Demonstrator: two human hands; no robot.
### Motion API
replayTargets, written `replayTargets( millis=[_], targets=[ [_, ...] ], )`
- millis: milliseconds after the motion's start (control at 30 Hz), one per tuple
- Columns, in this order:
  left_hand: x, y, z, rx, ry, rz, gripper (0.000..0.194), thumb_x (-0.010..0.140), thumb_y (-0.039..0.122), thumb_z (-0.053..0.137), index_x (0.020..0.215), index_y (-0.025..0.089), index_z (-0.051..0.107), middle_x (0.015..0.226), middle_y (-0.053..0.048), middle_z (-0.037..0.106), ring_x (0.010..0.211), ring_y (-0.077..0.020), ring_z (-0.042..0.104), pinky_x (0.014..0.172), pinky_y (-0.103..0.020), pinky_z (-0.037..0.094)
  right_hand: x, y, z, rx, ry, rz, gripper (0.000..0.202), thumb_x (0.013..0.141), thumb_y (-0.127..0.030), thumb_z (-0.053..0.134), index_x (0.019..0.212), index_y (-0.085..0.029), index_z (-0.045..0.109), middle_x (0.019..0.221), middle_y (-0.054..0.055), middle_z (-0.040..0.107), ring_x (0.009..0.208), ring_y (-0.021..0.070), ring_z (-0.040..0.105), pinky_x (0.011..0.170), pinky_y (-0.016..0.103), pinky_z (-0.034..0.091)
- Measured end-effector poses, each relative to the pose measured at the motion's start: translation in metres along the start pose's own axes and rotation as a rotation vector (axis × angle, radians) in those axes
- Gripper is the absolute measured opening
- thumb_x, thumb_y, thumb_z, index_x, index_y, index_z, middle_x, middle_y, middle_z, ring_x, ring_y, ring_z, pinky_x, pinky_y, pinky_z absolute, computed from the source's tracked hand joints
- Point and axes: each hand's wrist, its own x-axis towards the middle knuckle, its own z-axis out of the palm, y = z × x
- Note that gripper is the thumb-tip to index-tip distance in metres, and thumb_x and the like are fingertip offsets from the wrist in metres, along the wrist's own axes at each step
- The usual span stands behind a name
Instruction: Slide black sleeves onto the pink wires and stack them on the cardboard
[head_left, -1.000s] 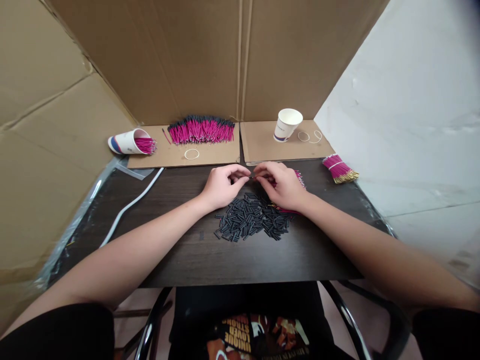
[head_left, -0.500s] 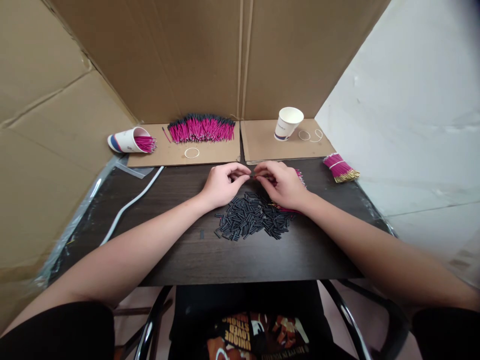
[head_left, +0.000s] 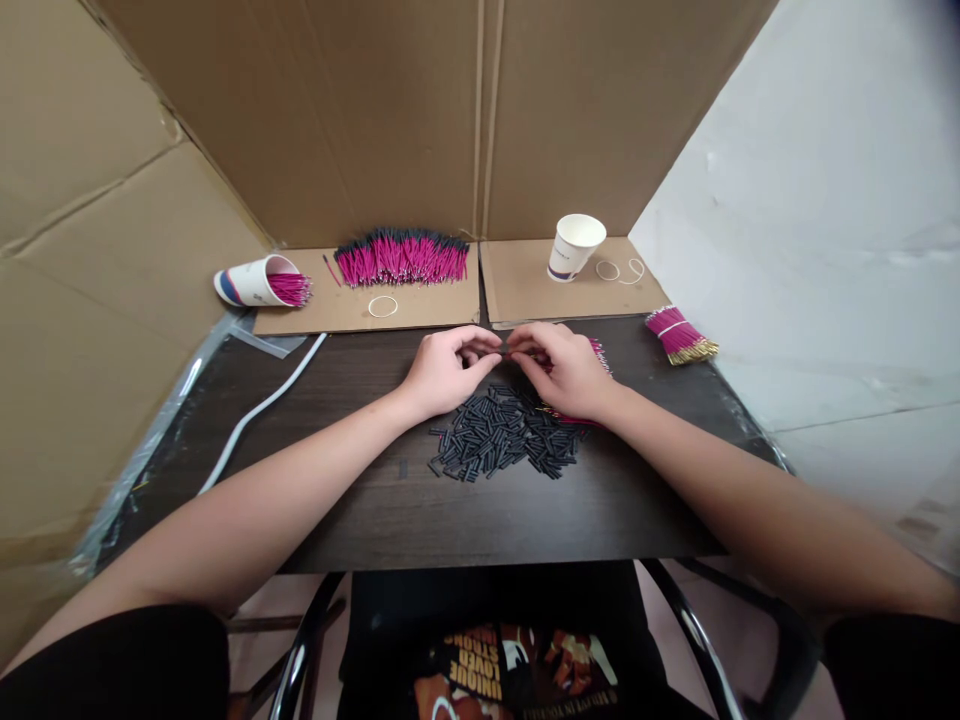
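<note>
My left hand (head_left: 454, 367) is closed in a pinch above the far side of a pile of short black tubes (head_left: 491, 435). Facing it, fingertips almost touching, my right hand (head_left: 562, 368) pinches a thin pink wire, of which only a tiny reddish bit shows in the gap. A small dark piece, seemingly one of the black tubes, is at my left fingertips, mostly hidden. More pink wires (head_left: 598, 352) with metal ends lie under and beside my right hand, largely covered by it.
On cardboard at the back lie pink wires with black ends (head_left: 401, 258), a tipped paper cup (head_left: 251, 282) holding wires, an upright paper cup (head_left: 576, 248) and rubber bands (head_left: 383, 307). A banded wire bundle (head_left: 681, 335) lies right; a white cable (head_left: 262, 408) runs left.
Both hands keep almost the same place and pinch. At the fingertips the dark piece shows less than before, and the gap looks slightly narrower. The rest is unmoved.
</note>
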Motion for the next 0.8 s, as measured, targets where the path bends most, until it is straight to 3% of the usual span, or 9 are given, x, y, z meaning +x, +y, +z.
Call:
replayTargets(
  millis=[133,800],
  targets=[
    [-0.0003,0.0003,-0.0011,0.043,-0.005,0.0,0.028,0.091,0.03,0.083,0.116,0.018,0.085,0.107,-0.008,0.086,0.073,-0.0103,0.063,0.075,-0.029,0.054,-0.0005,0.0,0.0,0.006,0.015,0.001,0.011,0.111,-0.026,0.059,0.12,-0.025,0.065,0.113,0.008,0.08,0.101,0.0274,0.075,0.09,0.046,0.056],
    [-0.0008,0.0001,-0.0017,0.095,0.002,0.006,0.019,0.095,0.029,0.082,0.11,0.019,0.089,0.099,-0.006,0.087,0.08,-0.0139,0.073,0.086,-0.032,0.061,-0.0018,0.0027,0.002,0.007,0.035,-0.013,0.012,0.112,-0.026,0.059,0.121,-0.024,0.066,0.114,0.008,0.08,0.103,0.0273,0.077,0.092,0.046,0.058]
  ],
)
